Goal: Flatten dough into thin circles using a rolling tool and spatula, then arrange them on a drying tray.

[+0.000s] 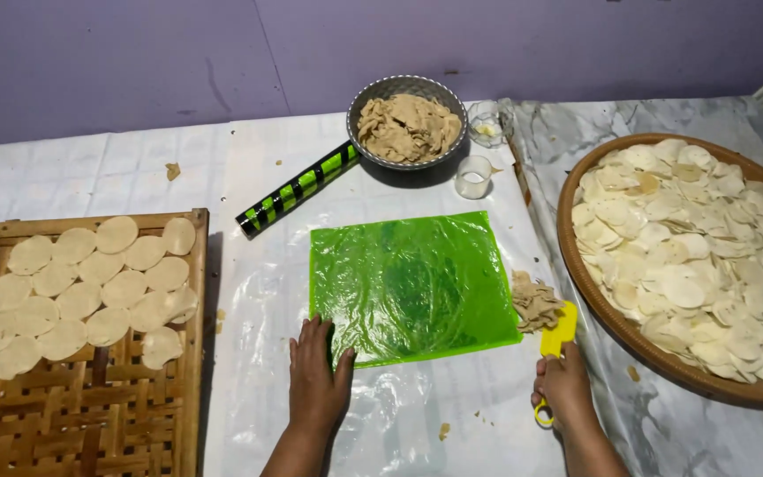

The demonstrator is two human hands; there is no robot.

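The left hand (pixel 318 375) lies flat, palm down, fingers spread and open, on the clear plastic sheet (pixel 258 291) that covers the table. Its fingertips touch the near left corner of a green plastic sheet (pixel 412 283), which lies spread in the middle of the table.

The right hand (pixel 565 384) is closed around a yellow scraper (pixel 556 340). The scraper's blade points away from the person, and its far edge touches a small pile of dough scraps (pixel 535 302) just beside the right edge of the green plastic sheet.

On the far side of the green plastic sheet stands a metal bowl (pixel 373 97) filled with more brownish dough pieces. A green and black striped rolling pin (pixel 298 188) lies at a slant to the left of the bowl, its far end close to the bowl's rim. Near the bowl, on its right, are a small cup (pixel 473 177) and a small glass dish (pixel 486 124).

On the left sits a woven bamboo tray (pixel 81 415) with pale dough rounds (pixel 90 291) laid in overlapping rows on its far half. On the right, a round basket (pixel 576 274) holds a heap of pale round crackers (pixel 699 256).
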